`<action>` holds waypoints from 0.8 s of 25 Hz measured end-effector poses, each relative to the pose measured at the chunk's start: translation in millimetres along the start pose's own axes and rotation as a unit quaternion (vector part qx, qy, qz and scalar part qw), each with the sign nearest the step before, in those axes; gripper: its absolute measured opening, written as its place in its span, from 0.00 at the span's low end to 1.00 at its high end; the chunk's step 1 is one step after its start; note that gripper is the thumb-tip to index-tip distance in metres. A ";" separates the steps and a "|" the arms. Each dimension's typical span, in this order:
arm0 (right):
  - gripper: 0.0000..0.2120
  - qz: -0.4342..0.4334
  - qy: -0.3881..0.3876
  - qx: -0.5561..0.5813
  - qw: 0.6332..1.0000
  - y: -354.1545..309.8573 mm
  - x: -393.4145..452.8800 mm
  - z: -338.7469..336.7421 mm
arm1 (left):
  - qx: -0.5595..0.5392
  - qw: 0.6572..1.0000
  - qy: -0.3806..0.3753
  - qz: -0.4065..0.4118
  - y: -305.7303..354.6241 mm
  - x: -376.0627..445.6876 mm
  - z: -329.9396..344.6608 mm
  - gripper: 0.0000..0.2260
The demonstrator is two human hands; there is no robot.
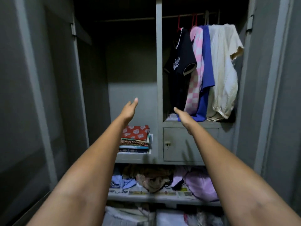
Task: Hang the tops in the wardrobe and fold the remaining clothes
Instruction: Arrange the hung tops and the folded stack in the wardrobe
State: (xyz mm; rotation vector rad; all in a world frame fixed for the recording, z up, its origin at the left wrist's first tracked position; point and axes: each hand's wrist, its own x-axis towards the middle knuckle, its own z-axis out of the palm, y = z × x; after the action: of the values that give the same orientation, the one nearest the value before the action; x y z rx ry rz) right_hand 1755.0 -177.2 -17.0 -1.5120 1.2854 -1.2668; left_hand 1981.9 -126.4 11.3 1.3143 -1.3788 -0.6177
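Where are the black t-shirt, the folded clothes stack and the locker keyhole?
black t-shirt (180,62): head view, on its chest print.
folded clothes stack (135,131): head view, on the red top piece.
locker keyhole (167,144): head view, on the lock.

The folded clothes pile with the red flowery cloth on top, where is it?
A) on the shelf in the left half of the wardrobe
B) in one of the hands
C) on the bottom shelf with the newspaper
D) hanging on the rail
A: the folded clothes pile sits on the shelf in the left half, left of the small locked door, and neither hand touches it.
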 end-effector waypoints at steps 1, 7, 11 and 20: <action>0.35 0.011 -0.025 0.001 1.000 13.1 -15.6 7.2 | -0.004 1.000 -0.006 -0.028 -14.4 -13.7 -1.6 0.33; 0.38 0.081 -0.107 0.006 0.991 85.3 -60.9 55.0 | -0.030 0.991 0.005 -0.131 -116.5 -50.9 -21.2 0.42; 0.38 0.118 -0.127 -0.014 0.985 106.7 -102.4 79.5 | -0.054 0.990 -0.008 -0.131 -113.2 -102.5 -23.2 0.27; 0.33 0.073 -0.122 0.042 0.989 89.9 -103.4 135.0 | 0.128 0.937 0.323 -0.040 -106.1 -159.4 -53.2 0.29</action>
State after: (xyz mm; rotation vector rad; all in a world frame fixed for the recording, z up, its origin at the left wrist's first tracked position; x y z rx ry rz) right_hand 1867.5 -99.9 -152.5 -1.4352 1.1463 -0.9972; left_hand 2038.1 9.2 -122.8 1.6007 -0.8768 -0.0281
